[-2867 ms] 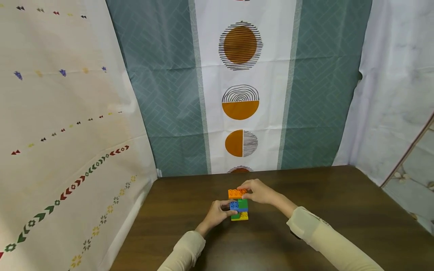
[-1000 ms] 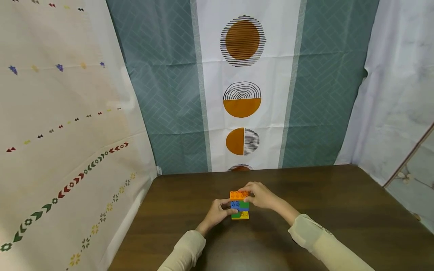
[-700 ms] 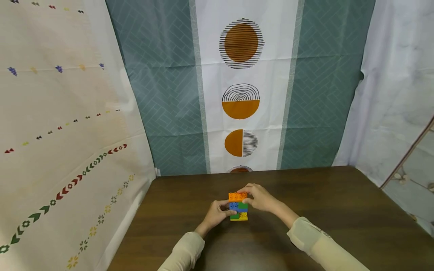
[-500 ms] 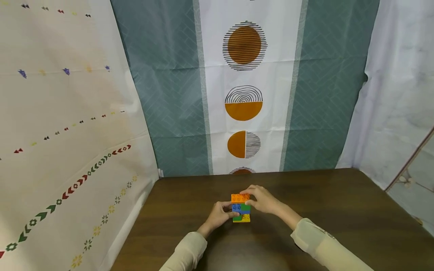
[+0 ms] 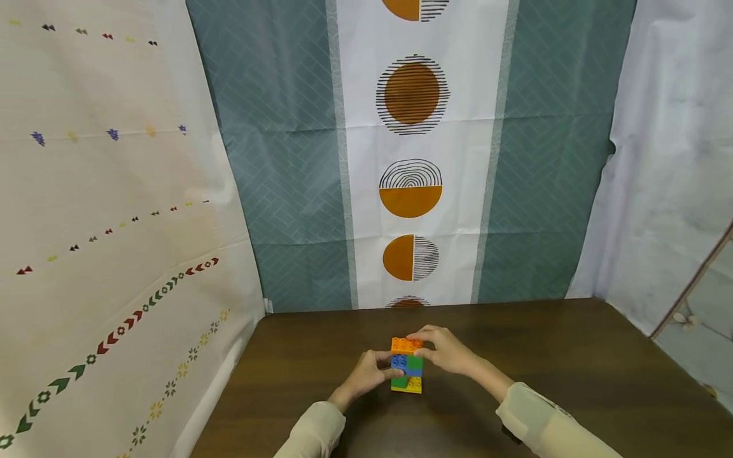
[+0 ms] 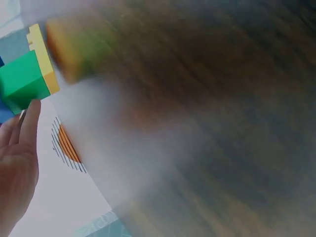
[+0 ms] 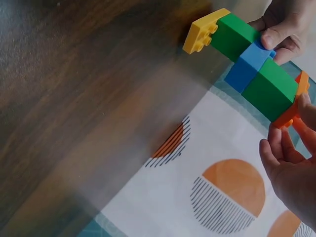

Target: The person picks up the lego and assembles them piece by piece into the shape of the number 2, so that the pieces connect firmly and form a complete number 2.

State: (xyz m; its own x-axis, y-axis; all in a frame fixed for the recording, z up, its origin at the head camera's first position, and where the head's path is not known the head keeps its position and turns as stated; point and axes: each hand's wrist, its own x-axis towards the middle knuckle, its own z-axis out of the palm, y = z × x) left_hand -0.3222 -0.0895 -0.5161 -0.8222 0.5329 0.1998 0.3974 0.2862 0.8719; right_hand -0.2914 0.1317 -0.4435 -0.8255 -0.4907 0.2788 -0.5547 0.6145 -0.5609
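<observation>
A small tower of building bricks stands between the two hands. At its bottom is a thin yellow brick (image 7: 205,32), then a lower green brick (image 7: 234,35), a blue brick (image 7: 249,64) and an upper green brick (image 7: 271,89). A thin orange brick (image 5: 403,345) sits on top, against the upper green one. My left hand (image 5: 366,375) grips the blue brick from the left side, thumb in front. From the right, my right hand (image 5: 449,352) pinches the orange brick, its thumb on the near side. The left wrist view shows my left hand (image 6: 19,163) beside the tower's lower part.
The tower is over a dark brown wooden table (image 5: 298,356). Behind the table hangs a green and white curtain (image 5: 286,191) with orange circles. A patterned cream cloth (image 5: 114,210) hangs on the left, a pale cloth (image 5: 670,159) on the right.
The orange brick, held above the upper green brick with a gap 2.9 seconds ago, has come down onto it. The left hand keeps its grip. The head view has tilted up slightly.
</observation>
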